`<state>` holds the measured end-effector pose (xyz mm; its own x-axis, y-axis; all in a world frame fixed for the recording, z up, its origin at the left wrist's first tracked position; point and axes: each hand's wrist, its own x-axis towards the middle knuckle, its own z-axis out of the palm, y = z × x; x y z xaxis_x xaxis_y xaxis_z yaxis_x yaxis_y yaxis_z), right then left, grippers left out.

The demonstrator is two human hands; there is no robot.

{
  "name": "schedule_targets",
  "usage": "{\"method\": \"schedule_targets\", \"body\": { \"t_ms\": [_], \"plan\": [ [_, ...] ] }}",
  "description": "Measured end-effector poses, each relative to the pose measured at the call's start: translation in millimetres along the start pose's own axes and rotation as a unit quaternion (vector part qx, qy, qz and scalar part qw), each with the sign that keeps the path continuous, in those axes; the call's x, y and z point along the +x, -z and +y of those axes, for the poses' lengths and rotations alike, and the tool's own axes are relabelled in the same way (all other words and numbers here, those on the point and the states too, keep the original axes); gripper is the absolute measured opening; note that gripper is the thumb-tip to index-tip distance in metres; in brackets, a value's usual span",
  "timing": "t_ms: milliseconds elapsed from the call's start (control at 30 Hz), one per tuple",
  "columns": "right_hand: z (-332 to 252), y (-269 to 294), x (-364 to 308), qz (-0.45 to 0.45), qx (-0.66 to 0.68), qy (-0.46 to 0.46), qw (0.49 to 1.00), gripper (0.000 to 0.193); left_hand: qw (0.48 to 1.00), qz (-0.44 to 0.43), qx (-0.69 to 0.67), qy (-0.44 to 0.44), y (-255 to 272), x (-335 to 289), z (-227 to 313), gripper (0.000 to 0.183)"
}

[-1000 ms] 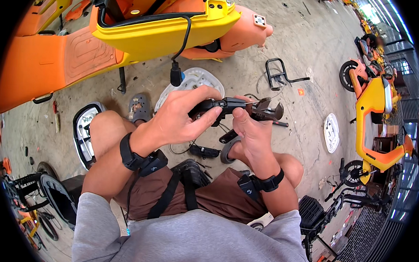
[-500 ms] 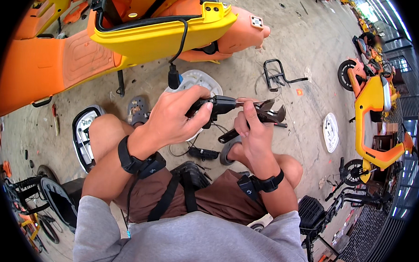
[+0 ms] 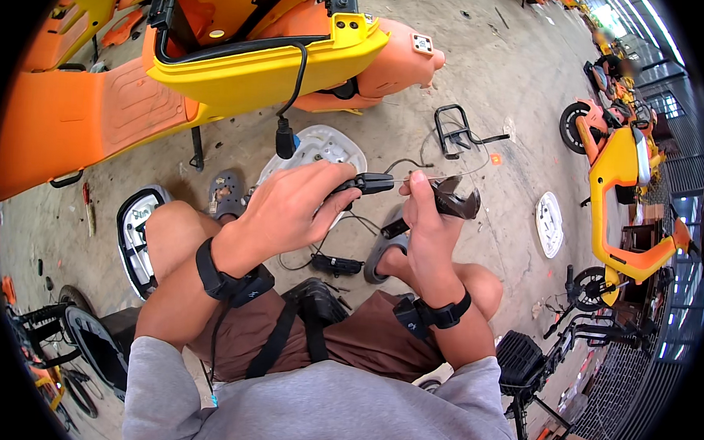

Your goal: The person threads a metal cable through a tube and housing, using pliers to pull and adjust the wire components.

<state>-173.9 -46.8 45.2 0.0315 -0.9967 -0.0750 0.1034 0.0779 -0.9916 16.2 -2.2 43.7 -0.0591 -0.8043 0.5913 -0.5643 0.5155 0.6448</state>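
My left hand (image 3: 294, 199) is closed round a black lever-shaped part (image 3: 374, 183), whose narrow end points right; my fingers cover the rest. A thin cable (image 3: 489, 159) runs from that end to my right thumb and loops away beyond it. My right hand (image 3: 430, 215) grips a dark adjustable wrench (image 3: 459, 199), its jaws sticking out to the right and its handle showing left of the palm. The thumb lies along the cable; whether it presses on it, I cannot tell. Below the hands, a black box-like piece with wires (image 3: 336, 264) lies on the floor.
A yellow and orange scooter (image 3: 264, 69) stands ahead on the left, with a black plug (image 3: 284, 138) hanging from it. White shell parts (image 3: 324, 141) lie on the floor, one far right (image 3: 549, 224). A black bent-tube frame (image 3: 450, 134) lies ahead; another scooter (image 3: 616, 206) stands right.
The black part has turned in my left hand and looks slimmer. The wrench has rotated in my right hand, its jaws now facing right. The thin cable's loop has come into sight.
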Motion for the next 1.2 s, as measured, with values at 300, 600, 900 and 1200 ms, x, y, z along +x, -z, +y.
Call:
{"method": "schedule_targets", "body": {
  "t_ms": [300,600,900,1200],
  "plan": [
    [-9.4,8.3,15.6,-0.076,0.092,-0.204,0.972,0.018,0.992,-0.013,0.121,-0.025,0.4,1.1,2.1,0.019],
    [-2.6,16.1,17.5,-0.053,0.156,-0.255,0.953,0.024,0.996,-0.031,0.079,-0.016,-4.9,2.6,-2.9,0.036],
    [-12.5,7.1,9.3,-0.002,0.084,-0.138,0.987,0.017,0.990,-0.028,0.136,0.042,-14.3,5.6,-0.6,0.047],
    [-7.7,7.6,11.3,-0.033,0.101,-0.131,0.986,0.020,0.986,-0.115,0.064,0.105,-13.8,10.7,7.9,0.027]
  ]
}}
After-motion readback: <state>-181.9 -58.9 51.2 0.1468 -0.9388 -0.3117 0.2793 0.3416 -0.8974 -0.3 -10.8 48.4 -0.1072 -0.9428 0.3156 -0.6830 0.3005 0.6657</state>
